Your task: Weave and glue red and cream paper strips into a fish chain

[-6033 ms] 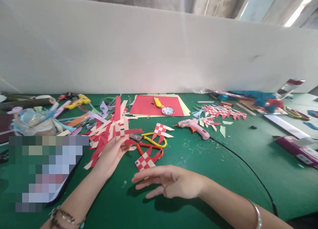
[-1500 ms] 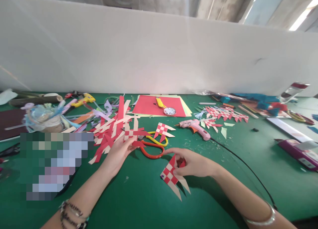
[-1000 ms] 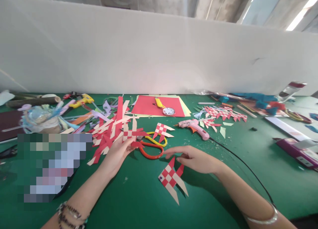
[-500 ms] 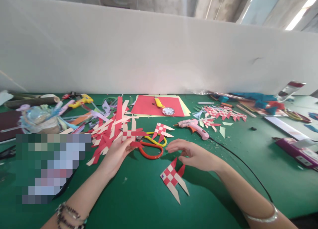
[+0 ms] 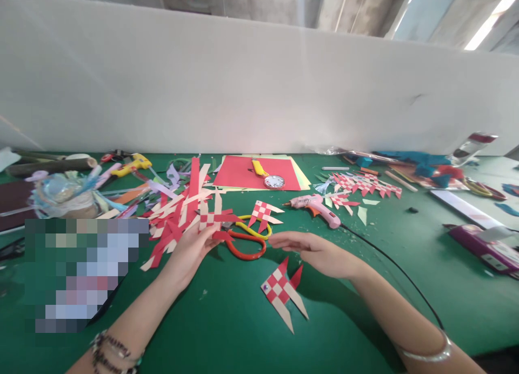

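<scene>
currently, head view: left hand pinching a woven piece between thumb and fingers, just above the near edge of the strip heap. right hand open, fingers stretched out together, palm turned down over the green table; fingertips close to the scissors, cannot tell if they touch.

woven piece: red and cream paper in a small checked square, loose strip ends sticking out, cream ones upward, red ones to the right. it sits left of center, partly over the scissors' blades.

finished-looking paper fish flat on the table below the right hand, apart from it. checked red and cream body set cornerwise, one dark shiny eye at the left corner, four pointed ends: two red, two long cream. smaller-looking fish farther back, overlapping the yellow handle.

counts: hands, two. woven piece held, one. loose fish mid-table, two. scissors between the hands, one pair, one yellow handle and one orange-red. pink glue gun, one, nozzle pointing left. yellow cutter, one, and round case, one, both on the red sheet. paper strips, too tangled to count. checked pieces at right rear, several, overlapping, exact number unclear.
</scene>
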### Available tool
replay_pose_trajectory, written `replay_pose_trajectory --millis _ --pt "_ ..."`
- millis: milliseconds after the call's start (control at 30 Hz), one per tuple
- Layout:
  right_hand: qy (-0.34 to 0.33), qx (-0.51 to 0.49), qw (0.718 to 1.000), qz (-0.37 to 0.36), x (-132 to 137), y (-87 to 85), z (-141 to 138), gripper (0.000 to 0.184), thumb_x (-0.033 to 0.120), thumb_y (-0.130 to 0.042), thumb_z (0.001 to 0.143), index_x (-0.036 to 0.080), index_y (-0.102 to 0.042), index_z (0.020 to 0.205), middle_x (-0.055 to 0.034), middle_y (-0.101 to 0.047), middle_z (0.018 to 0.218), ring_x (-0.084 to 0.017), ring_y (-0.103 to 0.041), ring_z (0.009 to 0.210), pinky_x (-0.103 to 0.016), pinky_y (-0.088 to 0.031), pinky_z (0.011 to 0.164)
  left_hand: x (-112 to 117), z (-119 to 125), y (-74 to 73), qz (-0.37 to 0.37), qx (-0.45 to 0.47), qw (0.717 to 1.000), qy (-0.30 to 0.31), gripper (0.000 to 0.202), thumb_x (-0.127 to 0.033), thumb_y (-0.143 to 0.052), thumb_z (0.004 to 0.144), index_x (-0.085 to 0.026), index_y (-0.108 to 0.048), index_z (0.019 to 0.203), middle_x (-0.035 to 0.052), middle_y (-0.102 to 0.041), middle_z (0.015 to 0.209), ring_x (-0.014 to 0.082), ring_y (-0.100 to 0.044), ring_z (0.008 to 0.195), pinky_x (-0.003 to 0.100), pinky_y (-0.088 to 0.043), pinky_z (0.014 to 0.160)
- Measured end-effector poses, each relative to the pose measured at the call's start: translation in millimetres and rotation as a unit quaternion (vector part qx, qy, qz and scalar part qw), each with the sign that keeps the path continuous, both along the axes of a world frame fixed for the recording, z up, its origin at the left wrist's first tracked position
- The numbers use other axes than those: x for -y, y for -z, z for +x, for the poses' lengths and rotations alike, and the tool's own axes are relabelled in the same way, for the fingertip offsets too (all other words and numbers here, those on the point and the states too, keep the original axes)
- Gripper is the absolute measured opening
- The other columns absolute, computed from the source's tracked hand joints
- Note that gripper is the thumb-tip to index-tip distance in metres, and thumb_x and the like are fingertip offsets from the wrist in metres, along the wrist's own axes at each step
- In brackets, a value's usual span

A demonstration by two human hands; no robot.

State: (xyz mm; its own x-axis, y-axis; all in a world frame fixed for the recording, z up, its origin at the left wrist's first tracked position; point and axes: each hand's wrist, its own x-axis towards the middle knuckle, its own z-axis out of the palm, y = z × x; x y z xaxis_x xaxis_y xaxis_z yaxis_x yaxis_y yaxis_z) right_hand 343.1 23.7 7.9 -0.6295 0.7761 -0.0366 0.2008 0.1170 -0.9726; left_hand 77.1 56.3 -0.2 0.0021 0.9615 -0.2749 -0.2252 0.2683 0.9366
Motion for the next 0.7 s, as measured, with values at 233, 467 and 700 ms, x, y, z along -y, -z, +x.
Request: replay_pose_trajectory --millis 233,467,700 --pt "0.013 -0.014 1.0 -0.006 -2.4 4.1 0.3 0.069 -0.001 -0.03 0.057 0.019 -0.053 0.118 -0.0039 -0.055 0.126 -0.014 -0.049 0.119 -0.039 -0.035 0.106 0.1 -0.8 -1.7 0.016 -0.001 1.0 0.013 0.021 -0.033 -0.073 0.064 -0.019 -0.064 0.077 -0.0005 -0.069 0.074 0.0159 -0.065 0.073 0.025 -0.051 0.069" --pt "0.0 -0.004 1.0 -0.004 -1.8 3.4 -0.8 0.068 -0.001 -0.029 0.057 0.02 -0.054 0.117 -0.0028 -0.057 0.124 -0.013 -0.051 0.117 -0.039 -0.036 0.105 1.9 1.2 -3.2 0.026 -0.007 1.0 0.014 0.02 -0.031 -0.073 0.061 -0.018 -0.064 0.072 -0.0016 -0.067 0.067 0.0142 -0.064 0.067 0.024 -0.051 0.068" --pt "0.009 0.034 0.999 0.01 -2.5 4.7 -0.6 0.064 0.0 -0.029 0.061 0.02 -0.057 0.114 -0.0018 -0.058 0.123 -0.014 -0.052 0.116 -0.039 -0.038 0.103 2.2 -0.3 -1.0 0.035 -0.006 0.999 0.016 0.021 -0.033 -0.071 0.063 -0.02 -0.064 0.077 -0.0016 -0.066 0.066 0.0162 -0.065 0.07 0.026 -0.051 0.068"
